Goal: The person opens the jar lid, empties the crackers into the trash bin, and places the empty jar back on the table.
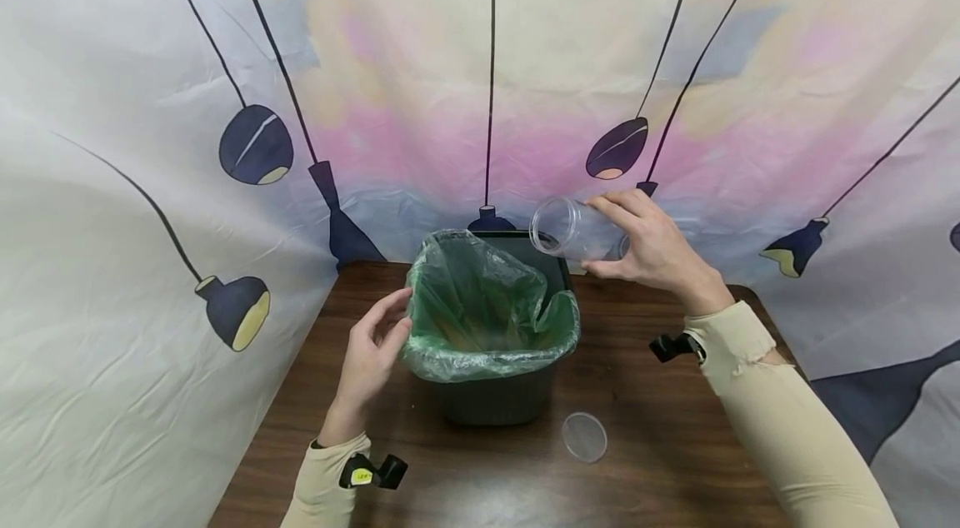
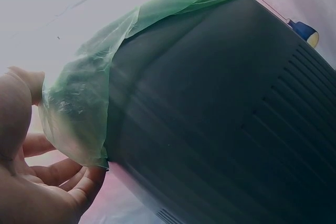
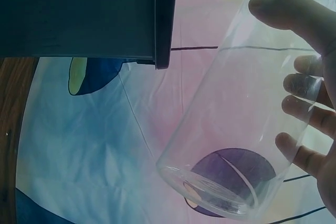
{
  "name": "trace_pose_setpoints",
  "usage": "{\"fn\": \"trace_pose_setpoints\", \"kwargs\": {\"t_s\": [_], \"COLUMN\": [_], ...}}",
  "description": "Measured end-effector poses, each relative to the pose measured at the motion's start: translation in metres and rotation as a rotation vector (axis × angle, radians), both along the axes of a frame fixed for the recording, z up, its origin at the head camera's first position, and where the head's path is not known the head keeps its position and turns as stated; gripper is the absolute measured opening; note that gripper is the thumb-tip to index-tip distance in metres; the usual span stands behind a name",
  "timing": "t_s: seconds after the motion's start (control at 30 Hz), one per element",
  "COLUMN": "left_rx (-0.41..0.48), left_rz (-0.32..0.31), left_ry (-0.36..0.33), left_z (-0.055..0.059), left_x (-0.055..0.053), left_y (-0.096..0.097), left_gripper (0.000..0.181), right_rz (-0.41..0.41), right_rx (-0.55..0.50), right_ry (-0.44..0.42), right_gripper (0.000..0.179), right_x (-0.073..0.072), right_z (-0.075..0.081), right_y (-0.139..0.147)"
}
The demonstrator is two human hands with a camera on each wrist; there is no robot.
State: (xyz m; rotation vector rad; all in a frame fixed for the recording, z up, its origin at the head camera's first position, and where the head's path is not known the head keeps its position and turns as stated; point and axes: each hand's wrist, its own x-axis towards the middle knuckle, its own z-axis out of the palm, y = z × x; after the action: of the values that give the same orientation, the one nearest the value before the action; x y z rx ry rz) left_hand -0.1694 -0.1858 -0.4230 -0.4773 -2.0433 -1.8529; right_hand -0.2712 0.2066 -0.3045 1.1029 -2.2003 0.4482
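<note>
A dark bin (image 1: 498, 401) stands on the wooden table, lined with a translucent green bin bag (image 1: 491, 366) folded over its rim. My left hand (image 1: 375, 349) is at the bin's left rim, thumb and fingers about the edge of the bag; in the left wrist view some fingertips are hidden behind the plastic. Above the bin's back right corner, my right hand (image 1: 648, 249) grips a clear plastic jar (image 1: 588, 232) tipped on its side, mouth towards the bin. No contents show in the jar. A clear round lid (image 1: 584, 437) lies in front of the bin, right of centre.
The brown wooden table (image 1: 660, 420) carries the bin and the lid. Behind and to both sides hangs a pale cloth (image 1: 420, 95) printed with dark lamps. Orange-brown patches show inside the bag. A small black camera (image 1: 675, 347) sits on my right wrist.
</note>
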Motion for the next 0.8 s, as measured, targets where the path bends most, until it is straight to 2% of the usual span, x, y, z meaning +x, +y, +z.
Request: {"fn": "trace_pose_setpoints", "kwargs": {"t_s": [0.37, 0.8], "left_rx": [0.008, -0.007], "left_rz": [-0.002, 0.008], "left_ry": [-0.014, 0.004], "left_z": [-0.0004, -0.0003], "left_x": [-0.0006, 0.0], "left_y": [0.0001, 0.0002], "left_gripper": [0.038, 0.038], "right_rz": [-0.02, -0.039], "right_rx": [-0.017, -0.048], "right_ry": [0.0, 0.001], "right_gripper": [0.084, 0.084], "right_x": [-0.0006, 0.0032], "right_z": [-0.0022, -0.005], "right_y": [0.0016, 0.0049]}}
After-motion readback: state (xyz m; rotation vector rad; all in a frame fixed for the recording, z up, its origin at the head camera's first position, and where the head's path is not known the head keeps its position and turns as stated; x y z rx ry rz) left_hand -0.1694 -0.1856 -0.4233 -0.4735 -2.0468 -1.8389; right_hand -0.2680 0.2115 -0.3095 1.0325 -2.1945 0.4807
